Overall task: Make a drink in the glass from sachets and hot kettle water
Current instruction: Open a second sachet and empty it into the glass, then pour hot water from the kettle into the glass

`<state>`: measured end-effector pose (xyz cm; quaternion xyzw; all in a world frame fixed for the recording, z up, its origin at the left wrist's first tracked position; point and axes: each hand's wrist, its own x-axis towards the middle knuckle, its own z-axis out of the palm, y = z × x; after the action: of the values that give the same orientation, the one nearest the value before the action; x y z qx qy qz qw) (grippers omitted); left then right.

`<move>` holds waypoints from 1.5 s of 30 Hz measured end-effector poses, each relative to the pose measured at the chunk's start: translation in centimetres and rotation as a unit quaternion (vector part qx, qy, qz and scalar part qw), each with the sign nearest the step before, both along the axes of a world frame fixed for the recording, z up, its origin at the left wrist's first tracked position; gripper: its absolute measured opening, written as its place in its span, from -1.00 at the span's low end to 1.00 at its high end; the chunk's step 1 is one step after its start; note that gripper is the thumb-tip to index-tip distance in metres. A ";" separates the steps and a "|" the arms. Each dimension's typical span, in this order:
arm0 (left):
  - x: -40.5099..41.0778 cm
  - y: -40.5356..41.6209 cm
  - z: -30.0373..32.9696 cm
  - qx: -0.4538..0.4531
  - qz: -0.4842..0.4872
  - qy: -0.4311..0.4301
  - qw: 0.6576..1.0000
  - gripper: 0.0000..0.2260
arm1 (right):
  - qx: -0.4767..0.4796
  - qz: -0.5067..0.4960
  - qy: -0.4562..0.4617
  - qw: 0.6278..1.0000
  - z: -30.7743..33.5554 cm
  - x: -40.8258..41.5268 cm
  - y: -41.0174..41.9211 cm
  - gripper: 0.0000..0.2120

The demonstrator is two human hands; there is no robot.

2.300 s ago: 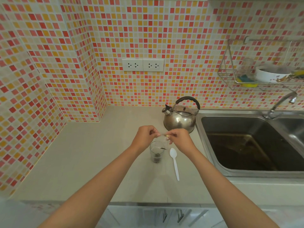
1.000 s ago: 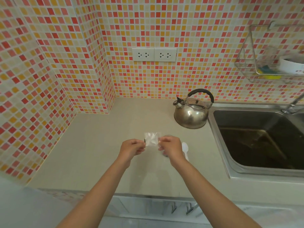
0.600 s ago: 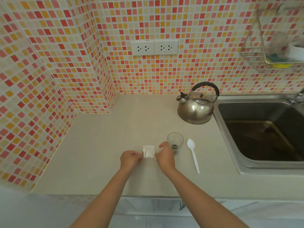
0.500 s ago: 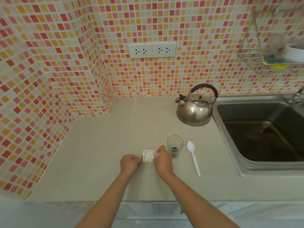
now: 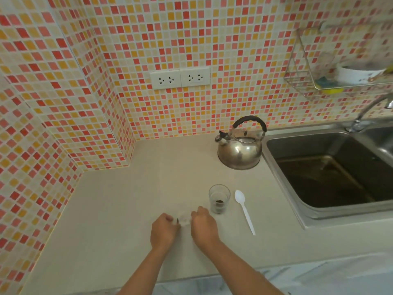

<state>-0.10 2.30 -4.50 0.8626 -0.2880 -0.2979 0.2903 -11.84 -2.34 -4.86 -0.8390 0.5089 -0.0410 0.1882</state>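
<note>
A small clear glass [image 5: 219,198] with dark granules at its bottom stands on the beige counter [image 5: 119,205]. A white plastic spoon [image 5: 244,210] lies just to its right. A steel kettle [image 5: 240,149] with a black handle sits behind, beside the sink. My left hand [image 5: 163,231] and my right hand [image 5: 204,226] pinch the two ends of a small clear sachet [image 5: 184,219], blurred, low over the counter, left of the glass.
A steel sink [image 5: 331,169] with a tap [image 5: 368,111] fills the right side. A wire rack [image 5: 331,67] on the tiled wall holds a bowl and sponge. Two sockets [image 5: 179,78] sit on the back wall. A tiled corner juts out at left.
Both hands have carried the sachet from above the glass down and left toward the counter's front. The glass and spoon stay in place.
</note>
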 end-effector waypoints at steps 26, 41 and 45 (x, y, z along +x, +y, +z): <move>-3.6 -22.9 10.9 -0.216 -0.192 -0.051 0.956 -0.75 | -0.167 -0.167 -0.158 0.959 13.9 -15.4 -23.2 -0.38; -5.6 -32.4 10.1 -0.094 -0.240 -0.128 0.958 -0.81 | -0.054 -0.012 -0.054 0.997 12.3 -12.2 -37.7 -0.66; -6.0 -32.7 10.3 -0.092 -0.207 -0.112 0.968 -0.80 | 0.036 -0.016 -0.174 0.984 13.0 -12.8 -38.4 -0.74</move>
<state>-6.09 -30.37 5.82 0.7819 -0.5168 -0.2253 0.2660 -24.61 -40.74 8.14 -0.8034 0.4833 -0.1711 0.3030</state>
